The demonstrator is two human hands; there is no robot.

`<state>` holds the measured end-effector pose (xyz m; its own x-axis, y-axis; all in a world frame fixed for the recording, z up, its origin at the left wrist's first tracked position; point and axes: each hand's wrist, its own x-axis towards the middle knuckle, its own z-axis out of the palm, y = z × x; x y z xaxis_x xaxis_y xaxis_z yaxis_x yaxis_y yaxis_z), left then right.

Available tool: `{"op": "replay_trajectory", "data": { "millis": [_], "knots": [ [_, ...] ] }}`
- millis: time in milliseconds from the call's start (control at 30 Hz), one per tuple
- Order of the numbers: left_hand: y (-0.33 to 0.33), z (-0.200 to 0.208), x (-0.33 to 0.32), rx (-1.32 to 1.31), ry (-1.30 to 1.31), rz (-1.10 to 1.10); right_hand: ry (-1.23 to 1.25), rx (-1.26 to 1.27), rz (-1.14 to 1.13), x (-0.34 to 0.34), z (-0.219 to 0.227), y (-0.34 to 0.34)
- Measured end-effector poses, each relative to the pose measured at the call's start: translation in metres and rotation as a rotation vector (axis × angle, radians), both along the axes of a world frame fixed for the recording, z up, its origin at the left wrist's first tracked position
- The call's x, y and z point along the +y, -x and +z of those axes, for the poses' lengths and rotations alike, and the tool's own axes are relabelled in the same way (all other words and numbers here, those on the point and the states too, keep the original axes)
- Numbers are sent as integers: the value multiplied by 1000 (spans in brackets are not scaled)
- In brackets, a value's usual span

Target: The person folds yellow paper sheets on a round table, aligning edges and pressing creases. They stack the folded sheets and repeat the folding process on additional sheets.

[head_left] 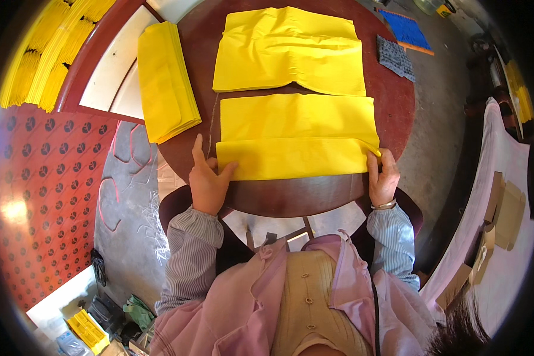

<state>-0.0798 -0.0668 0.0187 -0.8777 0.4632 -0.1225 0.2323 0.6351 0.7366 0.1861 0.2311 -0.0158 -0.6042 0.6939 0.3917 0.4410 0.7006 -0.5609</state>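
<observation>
Folded yellow sheet (296,139) lies flat on the near part of the round dark-red table (391,107), long side running left to right. Its near strip is doubled over, making a lighter band along the near edge; the fold line runs straight across.

Left hand (207,178): rests at the sheet's near left corner. Thumb lies on the sheet's edge, index finger points far, along the left side, and the other fingers are curled on the table. Hand is loosely open and presses rather than grips.

Right hand (382,178): at the near right corner. Fingertips pinch the corner of the folded band, narrow grip, with a small flap of yellow lifted between thumb and fingers. A metal bangle (385,205) sits on that wrist. Both forearms are in striped sleeves.

Just beyond the sheet, far side, a second yellow piece (291,50) lies spread out, slightly rumpled, its near edge touching or just overlapping the first; cannot tell which.

Left of both, a stack of folded yellow sheets (166,80) overhangs the table's left rim. At the far right of the table lies a small grey patterned cloth (396,57), and beyond it, on the floor, a blue mat (404,29).
</observation>
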Motion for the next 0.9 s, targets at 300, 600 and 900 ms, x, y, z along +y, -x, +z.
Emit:
{"op": "replay_trajectory", "data": {
  "millis": [300, 600, 900],
  "knots": [
    [-7, 4, 6, 26, -35, 36, -48, -38, -32, 2, -2, 2],
    [-20, 3, 15, 242, 139, 6, -69, 17, -12, 2, -8, 3],
    [-14, -12, 16, 660, -71, -526, -80, 22, 19, 4, -15, 5]
  ]
}}
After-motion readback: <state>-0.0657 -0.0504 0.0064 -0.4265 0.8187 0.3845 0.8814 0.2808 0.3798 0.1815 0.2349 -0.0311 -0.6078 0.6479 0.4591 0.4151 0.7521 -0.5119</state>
